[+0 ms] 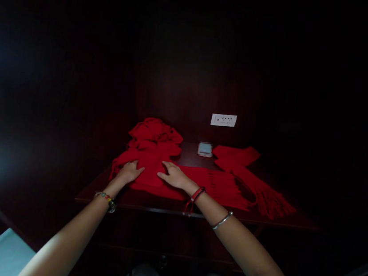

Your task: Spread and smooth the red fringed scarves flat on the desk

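A red fringed scarf (199,178) lies flat along the front of the dark shelf, its fringe toward the right. My left hand (129,172) rests on the scarf's left part, thumb spread from the fingers. On the same cloth, a short way to the right, lies my right hand (174,175), palm down with its fingers apart. Behind my left hand is a crumpled heap of red cloth (155,134). Another red scarf (244,167) lies loosely bent on the right, its fringe reaching toward the front edge. Parts of the flat scarf under my hands are hidden.
The dark wooden shelf (188,156) has its front edge just before my hands. A small pale rectangular object (205,149) stands near the back, below a white wall socket (223,120). A dark panel rises on the left, and my knees are below the shelf.
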Available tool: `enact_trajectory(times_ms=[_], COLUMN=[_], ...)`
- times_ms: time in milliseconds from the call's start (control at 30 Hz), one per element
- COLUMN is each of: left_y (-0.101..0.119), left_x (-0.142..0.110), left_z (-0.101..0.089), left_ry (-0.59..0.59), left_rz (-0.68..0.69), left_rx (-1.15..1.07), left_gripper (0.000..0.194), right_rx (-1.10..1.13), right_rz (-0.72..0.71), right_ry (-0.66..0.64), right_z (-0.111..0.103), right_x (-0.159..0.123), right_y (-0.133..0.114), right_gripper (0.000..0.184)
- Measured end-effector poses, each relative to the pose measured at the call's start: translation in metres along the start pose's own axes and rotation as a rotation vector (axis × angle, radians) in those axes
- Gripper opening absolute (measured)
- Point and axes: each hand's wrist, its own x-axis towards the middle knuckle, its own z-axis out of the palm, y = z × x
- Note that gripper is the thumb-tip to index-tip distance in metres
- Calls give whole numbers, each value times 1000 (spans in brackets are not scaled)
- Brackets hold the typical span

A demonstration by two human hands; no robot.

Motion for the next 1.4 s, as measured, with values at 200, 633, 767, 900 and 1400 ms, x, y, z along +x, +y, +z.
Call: enact_trajectory(times_ms=[200, 633, 767, 900, 1400], left_y=[8, 2, -21, -23, 4], left_x=[-5, -4, -6, -1, -22], left_z=[-10, -29, -18, -16, -14], left_ry=[185, 190, 89, 103, 326], left_rz=[-9, -68, -120, -80, 137], left_rx=[-288, -23, 27, -50, -318], left_gripper=[47, 43, 42, 40, 34], right_rx=[55, 225, 70, -54, 24], right_rz=[25, 298, 207, 94, 64], right_ry=[2, 53, 70, 66, 238], right_z=[22, 19, 19, 19, 26], right_x=[9, 12, -5, -17, -17], right_y=[2, 31, 41, 51, 69], right_gripper=[54, 39, 40, 41, 29])
